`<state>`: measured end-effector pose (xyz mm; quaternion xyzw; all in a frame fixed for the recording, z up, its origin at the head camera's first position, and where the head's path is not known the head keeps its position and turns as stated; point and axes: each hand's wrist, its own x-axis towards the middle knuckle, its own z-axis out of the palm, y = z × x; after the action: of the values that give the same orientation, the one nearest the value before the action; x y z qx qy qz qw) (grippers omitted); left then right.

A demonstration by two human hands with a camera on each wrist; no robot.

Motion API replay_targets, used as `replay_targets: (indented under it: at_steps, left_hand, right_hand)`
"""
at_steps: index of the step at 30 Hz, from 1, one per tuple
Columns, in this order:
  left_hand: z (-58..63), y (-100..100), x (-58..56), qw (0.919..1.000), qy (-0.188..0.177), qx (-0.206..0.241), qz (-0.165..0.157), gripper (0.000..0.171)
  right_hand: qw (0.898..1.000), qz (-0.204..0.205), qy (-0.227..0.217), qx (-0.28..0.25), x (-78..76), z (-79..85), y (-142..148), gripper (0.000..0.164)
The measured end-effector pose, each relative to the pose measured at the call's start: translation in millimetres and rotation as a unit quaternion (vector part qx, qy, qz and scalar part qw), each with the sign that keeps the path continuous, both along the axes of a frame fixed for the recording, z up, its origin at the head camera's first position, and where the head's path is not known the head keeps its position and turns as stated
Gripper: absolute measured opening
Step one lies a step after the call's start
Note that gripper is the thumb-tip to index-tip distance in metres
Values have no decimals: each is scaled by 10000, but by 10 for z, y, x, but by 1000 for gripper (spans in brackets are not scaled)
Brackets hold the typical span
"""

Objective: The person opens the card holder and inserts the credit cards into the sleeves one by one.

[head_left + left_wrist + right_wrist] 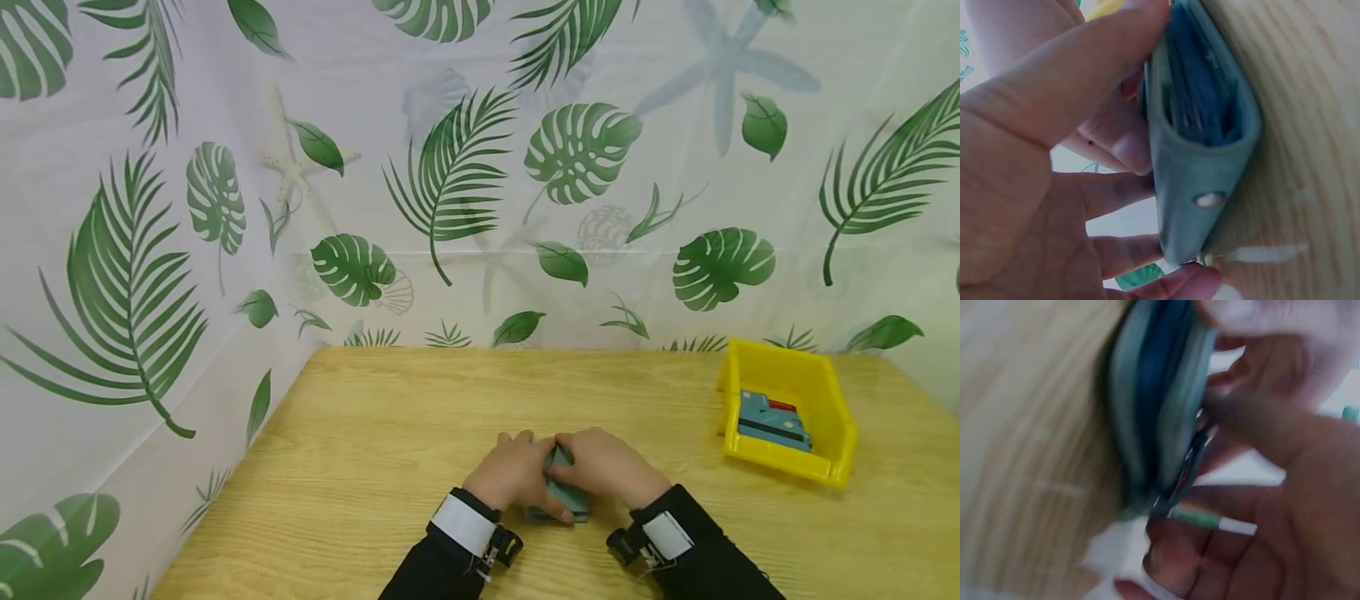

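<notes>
A grey-green card holder [567,493] with blue card sleeves inside lies on the table between the two hands. The left wrist view shows the round metal snap on the side of the card holder [1188,178]. My left hand [516,475] grips it, thumb along its upper edge and fingertips at the far edge. My right hand [611,467] pinches the other end of the card holder [1175,419] between thumb and fingers. The right wrist view is blurred, so the exact part pinched is hard to make out.
A yellow bin [832,417] stands at the right of the wooden table [360,450]. Blue cards [772,421] lie in it, one showing a red part. A leaf-printed cloth [480,208] hangs behind the table and along its left side.
</notes>
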<state>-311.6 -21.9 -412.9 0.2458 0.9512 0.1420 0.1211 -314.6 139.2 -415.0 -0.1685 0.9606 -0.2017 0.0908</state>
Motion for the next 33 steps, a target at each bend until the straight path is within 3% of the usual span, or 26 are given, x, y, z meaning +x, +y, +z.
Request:
replay_targets:
  at_steps: [7, 10, 15, 23, 33]
  left_hand:
    - [-55, 26, -32, 9994, 317, -30, 136, 96]
    - [-73, 29, -46, 9992, 373, -19, 137, 95]
    - [-98, 32, -39, 9997, 225, -11, 96, 96]
    - [-71, 16, -42, 9987, 434, -156, 204, 94]
    - [-88, -13, -77, 9878, 1380, -81, 716, 53]
  right_hand:
    - [9991, 370, 82, -213, -70, -47, 68, 42]
    - [9985, 436, -95, -303, -78, -40, 75, 45]
    - [9961, 432, -609, -460, -87, -58, 106, 54]
    - [9954, 71, -582, -753, -137, -81, 208, 41]
    - [9851, 208, -752, -1530, -172, -3, 373, 15]
